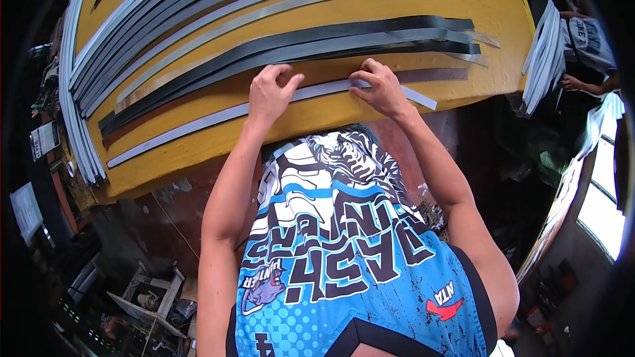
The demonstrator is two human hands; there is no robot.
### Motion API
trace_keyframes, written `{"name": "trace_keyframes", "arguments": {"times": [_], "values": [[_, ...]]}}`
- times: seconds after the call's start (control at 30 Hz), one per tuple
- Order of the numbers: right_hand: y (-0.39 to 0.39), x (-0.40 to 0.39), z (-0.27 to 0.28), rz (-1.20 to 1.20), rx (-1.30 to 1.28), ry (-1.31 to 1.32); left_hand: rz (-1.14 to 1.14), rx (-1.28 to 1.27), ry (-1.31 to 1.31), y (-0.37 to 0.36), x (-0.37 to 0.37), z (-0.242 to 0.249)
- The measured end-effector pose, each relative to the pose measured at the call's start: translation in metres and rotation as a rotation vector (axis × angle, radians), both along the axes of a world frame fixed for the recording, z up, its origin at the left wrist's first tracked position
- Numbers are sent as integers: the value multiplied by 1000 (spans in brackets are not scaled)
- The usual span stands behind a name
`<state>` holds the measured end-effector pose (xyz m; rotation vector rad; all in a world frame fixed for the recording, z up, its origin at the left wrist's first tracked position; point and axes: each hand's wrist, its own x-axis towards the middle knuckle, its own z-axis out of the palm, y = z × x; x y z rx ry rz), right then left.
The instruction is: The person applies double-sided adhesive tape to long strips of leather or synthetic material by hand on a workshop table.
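head view: where is the pale strip [317, 90] found?

it is laid along the near side of the yellow tabletop [489, 82], partly covered by both hands.

and how is it held?

the left hand [268, 96] is placed over it with fingers curled and a small gap left between thumb and forefinger; whether it is touched there cannot be told. by the right hand [382, 89], bent fingers and thumb are brought to it, slightly parted; whether it is pinched cannot be told. past that hand, its end is left angled toward the table edge.

what is set around the pale strip?

just beyond it, overlapping dark strips [297, 51] are laid, with a brown strip [433, 75] near its right end. farther beyond, grey strips [165, 16] are spread in long rows. past its left end, a left bundle [77, 119] is draped at the edge; well past its right end, a right bundle [546, 56] is hung.

and the surface and room?

the tabletop is marked by small bumps and scuffs. well right of the pale strip, a person [589, 39] is partly seen, with a bright opening [602, 205] nearer the wearer. below and left of it, a wooden frame [149, 304] is surrounded by dim clutter.
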<state>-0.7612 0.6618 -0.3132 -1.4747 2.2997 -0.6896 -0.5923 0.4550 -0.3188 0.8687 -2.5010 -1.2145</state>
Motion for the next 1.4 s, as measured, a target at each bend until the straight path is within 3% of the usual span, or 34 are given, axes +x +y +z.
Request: {"name": "trace_keyframes", "arguments": {"times": [0.07, 0.17, 0.43, 0.5, 0.63, 0.7, 0.77, 1.0, 1.3, 1.4], "values": [[0, 2, -2, -15, -8, -1, 132, 176, 18, -4, -19, 0], [0, 2, -2, -22, -28, -11, 169, 211, -69, -14, -40, 6], [1, 5, -1, -45, -34, -15, 143, 186, -11, -24, -60, 1], [2, 6, -2, -53, -23, -13, -38, 199, -83, -17, -59, 1], [1, 7, 2, -53, -9, -16, -170, 226, -43, -3, -61, 4], [2, 8, 2, -57, -7, -11, -256, 145, -40, 9, -43, 9], [-1, 8, 0, -69, -14, -4, -378, -185, -34, 20, -23, 12], [2, 8, 1, -69, -15, -9, -327, -218, 44, 31, -4, 0], [6, 4, 3, -63, 10, 16, -381, -202, 172, 68, -35, -10], [11, -3, 12, -98, 17, -134, -360, -166, 155, 68, -31, -13]]}}
